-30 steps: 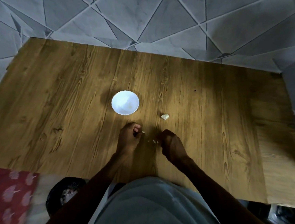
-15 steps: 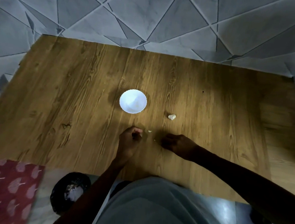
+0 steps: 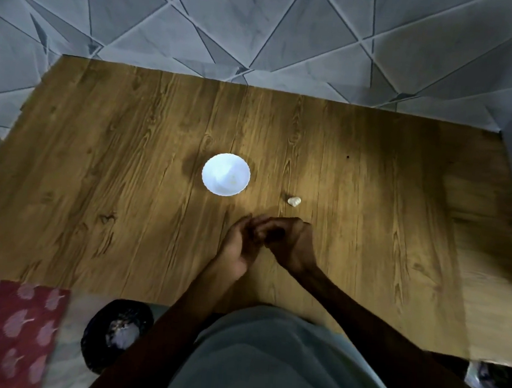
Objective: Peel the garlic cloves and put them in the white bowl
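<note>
The white bowl (image 3: 225, 174) stands on the wooden table (image 3: 96, 164). Nearer to me than the bowl and a little to its right, my left hand (image 3: 239, 242) shows its palm, fingers loosely stretched against my right hand (image 3: 290, 243). The right hand's fingers are curled inward, and I cannot tell whether they hold anything. One garlic clove (image 3: 294, 201) lies right of the bowl, apart from it.

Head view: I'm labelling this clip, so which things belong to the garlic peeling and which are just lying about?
Job in hand: white bowl; garlic clove lying loose on the wooden table, right of the bowl; left hand and right hand, touching each other, with whatever they hold hidden.
Lying about: red patterned cloth; dark round container beside it.
</note>
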A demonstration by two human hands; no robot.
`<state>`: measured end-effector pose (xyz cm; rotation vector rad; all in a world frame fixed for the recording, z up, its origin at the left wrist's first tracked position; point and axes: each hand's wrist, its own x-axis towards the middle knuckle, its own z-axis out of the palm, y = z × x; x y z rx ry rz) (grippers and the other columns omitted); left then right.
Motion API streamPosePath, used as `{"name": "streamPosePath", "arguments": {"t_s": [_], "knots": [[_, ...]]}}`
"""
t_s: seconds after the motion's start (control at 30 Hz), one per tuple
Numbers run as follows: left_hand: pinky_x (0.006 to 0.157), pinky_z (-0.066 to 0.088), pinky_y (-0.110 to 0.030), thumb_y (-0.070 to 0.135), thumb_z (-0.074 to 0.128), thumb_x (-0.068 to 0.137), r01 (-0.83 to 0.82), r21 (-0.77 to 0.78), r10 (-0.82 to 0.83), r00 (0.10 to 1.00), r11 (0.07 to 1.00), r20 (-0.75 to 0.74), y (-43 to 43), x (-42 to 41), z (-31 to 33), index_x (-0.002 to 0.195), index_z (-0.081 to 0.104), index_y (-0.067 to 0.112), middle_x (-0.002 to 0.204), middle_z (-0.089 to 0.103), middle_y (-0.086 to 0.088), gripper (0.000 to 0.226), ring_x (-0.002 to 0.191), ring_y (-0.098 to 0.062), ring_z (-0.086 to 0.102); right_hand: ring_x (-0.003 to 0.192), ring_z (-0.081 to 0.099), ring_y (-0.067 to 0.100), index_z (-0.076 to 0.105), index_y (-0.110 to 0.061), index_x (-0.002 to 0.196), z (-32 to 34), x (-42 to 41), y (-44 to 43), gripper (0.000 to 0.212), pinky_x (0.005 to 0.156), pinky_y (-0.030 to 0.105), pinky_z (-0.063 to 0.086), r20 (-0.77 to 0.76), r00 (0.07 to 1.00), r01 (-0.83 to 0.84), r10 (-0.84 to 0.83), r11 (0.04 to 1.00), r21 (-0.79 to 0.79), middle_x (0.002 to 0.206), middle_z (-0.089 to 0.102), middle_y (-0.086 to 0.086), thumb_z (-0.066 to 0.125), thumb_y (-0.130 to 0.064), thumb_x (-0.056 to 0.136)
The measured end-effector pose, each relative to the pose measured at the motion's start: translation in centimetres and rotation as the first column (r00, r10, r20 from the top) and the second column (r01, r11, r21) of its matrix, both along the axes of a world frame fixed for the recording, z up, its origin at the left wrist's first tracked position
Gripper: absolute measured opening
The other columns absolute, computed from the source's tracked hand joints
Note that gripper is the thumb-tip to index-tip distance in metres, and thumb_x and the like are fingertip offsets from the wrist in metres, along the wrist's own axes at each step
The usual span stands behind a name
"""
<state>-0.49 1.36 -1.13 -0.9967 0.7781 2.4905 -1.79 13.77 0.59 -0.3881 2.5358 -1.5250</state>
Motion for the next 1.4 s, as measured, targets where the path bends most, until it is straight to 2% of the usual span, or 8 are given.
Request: {"name": "streamPosePath", "arguments": {"t_s": [0.17, 0.37, 0.63, 0.8, 0.97, 1.1, 1.27, 1.4], "knots": [[0.077, 0.058, -0.038, 0.015, 0.036, 0.098, -0.193, 0.361, 0.175, 0.981, 0.912, 0.082, 0.6, -0.5, 0.9, 0.099, 0.069, -0.001, 0.1, 0.07, -0.015, 0.037, 0.086, -0.029, 0.073, 0.09, 0.07, 0.027, 0.076, -0.014, 0.097, 2.1, 1.4, -2.4, 0.02, 0.077, 0.032, 0.056, -0.22, 0.955, -0.06, 0.198, 0.857, 0.512, 0.099, 0.075, 0.009, 0.064, -0.006, 0.083], [0.075, 0.054, -0.021, 0.018, 0.039, 0.101, -0.351, 0.268, 0.319, 0.935, 0.897, 0.157, -0.6, -0.8, 0.6, 0.091, 0.064, 0.006, 0.078, 0.073, -0.008, 0.03, 0.069, -0.019, 0.073, 0.064, 0.062, -0.008, 0.076, -0.015, 0.08, 2.9, -0.6, -0.3, 0.018, 0.064, 0.014, 0.05, -0.074, 0.99, 0.125, -0.119, 0.988, 0.086, 0.076, 0.071, -0.013, 0.069, 0.001, 0.08], [0.064, 0.061, -0.033, 0.021, 0.034, 0.101, -0.378, 0.131, 0.368, 0.925, 0.916, 0.096, -4.5, 0.5, -0.2, 0.09, 0.062, 0.005, 0.077, 0.072, -0.01, 0.034, 0.069, -0.022, 0.073, 0.084, 0.067, 0.012, 0.074, -0.011, 0.108, -2.1, -0.2, 3.5, 0.019, 0.073, 0.018, 0.051, 0.069, 0.992, -0.121, 0.102, 0.905, 0.409, 0.105, 0.071, 0.005, 0.062, -0.008, 0.094], [0.065, 0.061, -0.033, 0.02, 0.034, 0.101, -0.344, 0.09, 0.34, 0.939, 0.935, 0.059, -5.2, 0.8, -0.2, 0.091, 0.061, 0.005, 0.077, 0.072, -0.01, 0.033, 0.071, -0.022, 0.073, 0.09, 0.067, 0.019, 0.074, -0.011, 0.104, -3.9, 0.1, 2.3, 0.015, 0.078, 0.027, 0.054, -0.052, 0.98, -0.148, 0.193, 0.875, 0.461, 0.105, 0.07, 0.005, 0.064, -0.015, 0.093], [0.074, 0.059, -0.033, 0.021, 0.034, 0.101, -0.311, 0.057, 0.308, 0.949, 0.949, 0.06, -4.9, 0.9, 0.0, 0.092, 0.062, 0.005, 0.077, 0.073, -0.009, 0.034, 0.072, -0.021, 0.073, 0.078, 0.067, 0.029, 0.072, -0.006, 0.093, -4.5, 0.2, 1.6, 0.015, 0.064, 0.034, 0.054, -0.223, 0.908, -0.169, 0.356, 0.796, 0.582, 0.093, 0.069, 0.012, 0.074, -0.004, 0.078], [0.078, 0.055, -0.036, 0.021, 0.033, 0.102, -0.27, 0.04, 0.267, 0.961, 0.962, 0.067, -4.3, 0.7, 0.3, 0.095, 0.062, 0.002, 0.083, 0.073, -0.013, 0.036, 0.077, -0.024, 0.073, 0.065, 0.063, 0.03, 0.069, 0.0, 0.086, -3.5, 0.4, 0.2, 0.041, 0.05, 0.031, 0.049, -0.142, 0.89, -0.217, 0.433, 0.677, 0.703, 0.083, 0.066, 0.015, 0.084, -0.007, 0.049], [0.074, 0.055, -0.032, 0.023, 0.029, 0.103, -0.239, 0.07, 0.235, 0.97, 0.968, 0.067, -3.3, 0.1, 0.4, 0.101, 0.064, 0.0, 0.098, 0.071, -0.016, 0.042, 0.082, -0.026, 0.073, 0.064, 0.06, 0.014, 0.068, -0.012, 0.072, -0.5, 0.9, -2.3, 0.015, 0.059, 0.024, 0.037, -0.013, 0.993, -0.108, 0.119, 0.935, 0.337, 0.074, 0.069, 0.003, 0.063, 0.002, 0.071], [0.072, 0.06, -0.038, 0.016, 0.032, 0.101, -0.323, 0.242, 0.306, 0.946, 0.915, 0.106, -2.3, 0.2, 0.8, 0.097, 0.065, -0.001, 0.087, 0.074, -0.016, 0.037, 0.076, -0.029, 0.074, 0.083, 0.068, 0.017, 0.074, -0.018, 0.105, 0.5, 2.2, -4.4, 0.022, 0.069, 0.028, 0.052, -0.046, 0.974, -0.182, 0.22, 0.893, 0.41, 0.101, 0.073, 0.003, 0.055, -0.019, 0.093]]}}
